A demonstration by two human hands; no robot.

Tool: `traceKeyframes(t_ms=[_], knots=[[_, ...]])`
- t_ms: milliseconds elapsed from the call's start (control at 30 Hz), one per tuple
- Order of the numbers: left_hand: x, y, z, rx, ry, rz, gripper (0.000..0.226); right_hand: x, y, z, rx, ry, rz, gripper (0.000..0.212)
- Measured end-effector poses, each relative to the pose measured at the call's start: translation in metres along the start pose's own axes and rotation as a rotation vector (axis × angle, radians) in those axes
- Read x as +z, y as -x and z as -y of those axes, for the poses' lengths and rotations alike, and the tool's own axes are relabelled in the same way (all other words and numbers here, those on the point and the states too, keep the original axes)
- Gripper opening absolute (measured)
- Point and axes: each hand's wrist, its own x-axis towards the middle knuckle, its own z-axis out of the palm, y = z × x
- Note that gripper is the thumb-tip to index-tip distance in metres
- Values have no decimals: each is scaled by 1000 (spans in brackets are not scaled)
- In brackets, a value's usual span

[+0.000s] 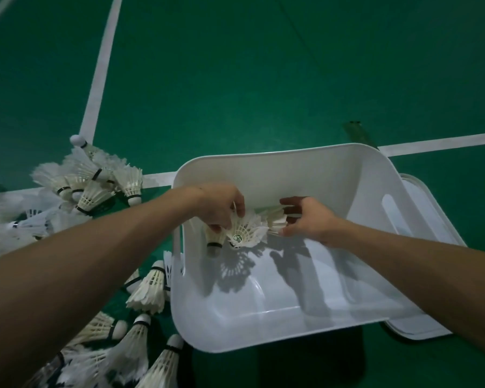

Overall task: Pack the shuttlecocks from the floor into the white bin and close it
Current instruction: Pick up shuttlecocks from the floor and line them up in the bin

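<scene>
The left hand (221, 208) and right hand (311, 219) pinch white feather shuttlecocks (245, 232). These hang between them, over the white plastic bin (263, 156).

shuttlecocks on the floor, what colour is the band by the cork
Black band on white-feathered shuttlecocks; shows best in the head view.

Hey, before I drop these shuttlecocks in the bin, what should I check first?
1. The left hand and right hand are above the white bin: ok.
2. Both grip the held shuttlecocks: ok.
3. The lid is off, beside the bin: ok.
4. The bin has room inside: ok.
5. All floor shuttlecocks collected: not ok, many remain.
6. The bin sits level: cannot tell.
</scene>
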Motion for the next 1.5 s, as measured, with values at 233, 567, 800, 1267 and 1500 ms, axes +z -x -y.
traceKeyframes(t_ms=[233,567,800,1267,1500], knots=[[-3,5,-5,-13,83,105,33,10,-9,-1,-76,64,-101,47],[10,-7,-10,44,41,1,43,-11,0,1,-80,51,-107,55],[10,-2,-14,97,71,-11,43,-24,42,17,-333,108,-16,69],[13,8,-25,165,247,-87,38,-13,55,24,-419,351,52,85],[14,7,-29,179,306,-79,38,-19,57,23,-411,376,5,73]])
